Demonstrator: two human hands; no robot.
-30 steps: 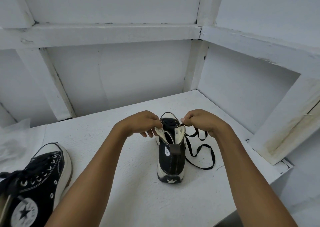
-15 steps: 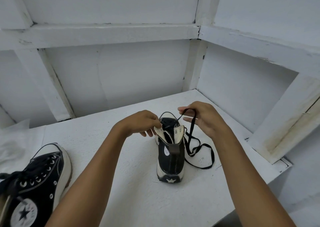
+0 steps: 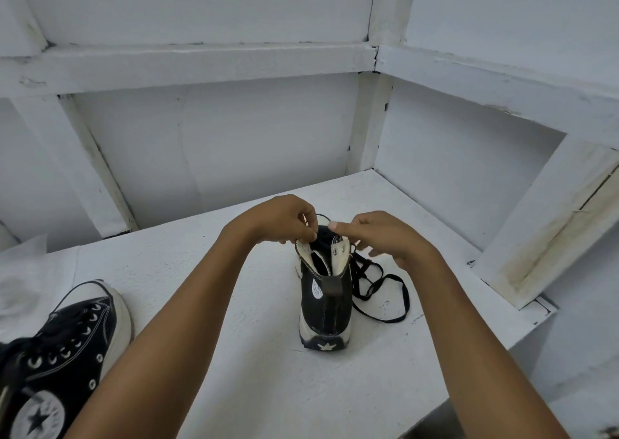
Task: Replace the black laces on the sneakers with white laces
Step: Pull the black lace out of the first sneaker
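The sneaker (image 3: 326, 304) stands on the white shelf (image 3: 268, 371), heel toward the person, with its collar right under both sets of fingertips. The left hand (image 3: 278, 221) has its fingers curled and pinches the collar's left flap. The right hand (image 3: 388, 241) curls over the right flap, thumb stretched toward the left hand. Whether it grips anything I cannot tell (its own fingers hide the spot). The black lace (image 3: 363, 281) trails in loose loops on the shelf just below the right fingers. A 2nd sneaker (image 3: 67, 345), laced in black, lies well away from the left hand.
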